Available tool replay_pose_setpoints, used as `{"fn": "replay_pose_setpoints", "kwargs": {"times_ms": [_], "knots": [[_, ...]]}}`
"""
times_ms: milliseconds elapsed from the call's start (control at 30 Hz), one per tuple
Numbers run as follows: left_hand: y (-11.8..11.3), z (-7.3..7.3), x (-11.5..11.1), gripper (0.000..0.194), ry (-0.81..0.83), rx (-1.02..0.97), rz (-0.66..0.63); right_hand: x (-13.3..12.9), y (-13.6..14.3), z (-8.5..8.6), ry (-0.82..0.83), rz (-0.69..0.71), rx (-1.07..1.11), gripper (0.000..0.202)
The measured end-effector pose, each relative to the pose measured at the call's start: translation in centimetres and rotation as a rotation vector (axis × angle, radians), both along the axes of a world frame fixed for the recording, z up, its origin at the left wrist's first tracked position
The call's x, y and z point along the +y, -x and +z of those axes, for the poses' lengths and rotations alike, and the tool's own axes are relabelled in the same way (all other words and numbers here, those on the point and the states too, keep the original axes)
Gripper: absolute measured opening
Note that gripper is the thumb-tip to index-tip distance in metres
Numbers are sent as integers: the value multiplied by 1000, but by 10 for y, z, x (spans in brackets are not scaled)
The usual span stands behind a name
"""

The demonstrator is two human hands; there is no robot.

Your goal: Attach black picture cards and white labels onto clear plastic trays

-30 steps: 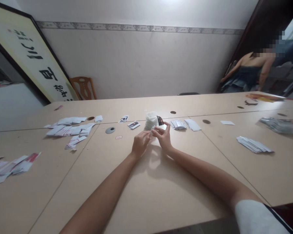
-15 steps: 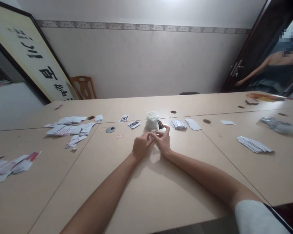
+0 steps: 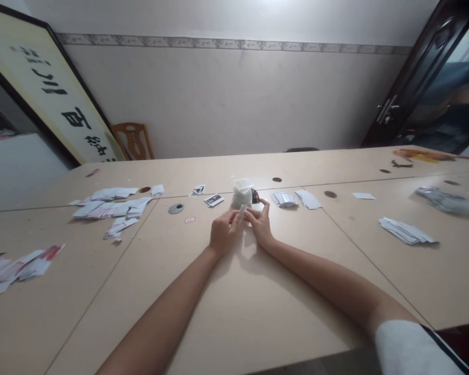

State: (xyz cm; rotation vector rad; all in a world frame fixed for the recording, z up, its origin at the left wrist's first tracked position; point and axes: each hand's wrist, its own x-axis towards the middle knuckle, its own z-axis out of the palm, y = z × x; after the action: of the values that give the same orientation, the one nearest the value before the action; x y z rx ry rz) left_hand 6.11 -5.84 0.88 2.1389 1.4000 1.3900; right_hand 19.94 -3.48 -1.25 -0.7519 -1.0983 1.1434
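My left hand [image 3: 223, 229] is closed in a pinch on a small see-through plastic bag [image 3: 243, 209], which stands up between the hands. From the other side, the fingertips of my right hand [image 3: 261, 225] are pinched at the same bag, with the index finger raised and bent. Just beyond the fingers sits a pile of clear plastic bags [image 3: 242, 191]. A dark printed card [image 3: 255, 196] leans against the pile's right side, partly hidden by my right hand.
Small printed cards [image 3: 213, 200] lie left of the pile, white slips [image 3: 285, 199] to its right. Folded papers [image 3: 111, 207] spread over the left side. Another white stack [image 3: 407, 231] and plastic packets [image 3: 445, 200] lie on the right. A person [image 3: 459, 109] stands at the doorway.
My hands have shifted slightly, and the plastic bag now stands more upright between the fingers. The person at the doorway has moved right, and the view has turned a little.
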Motion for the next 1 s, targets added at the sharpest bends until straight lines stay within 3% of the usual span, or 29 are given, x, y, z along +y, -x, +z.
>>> {"fn": "replay_pose_setpoints", "kwargs": {"times_ms": [167, 433, 867, 1000], "knots": [[6, -6, 8, 31, 24, -180, 76, 3, 2, 0, 5, 59, 116, 61], [8, -11, 13, 35, -11, -299, 152, 20, -2, -14, 143, -122, 162, 54], [4, -4, 5, 31, -41, -136, 118, 19, -1, -16, 166, -82, 175, 59], [3, -6, 7, 32, 21, -7, 19, 18, 0, -15, 128, -35, 123, 62]]}}
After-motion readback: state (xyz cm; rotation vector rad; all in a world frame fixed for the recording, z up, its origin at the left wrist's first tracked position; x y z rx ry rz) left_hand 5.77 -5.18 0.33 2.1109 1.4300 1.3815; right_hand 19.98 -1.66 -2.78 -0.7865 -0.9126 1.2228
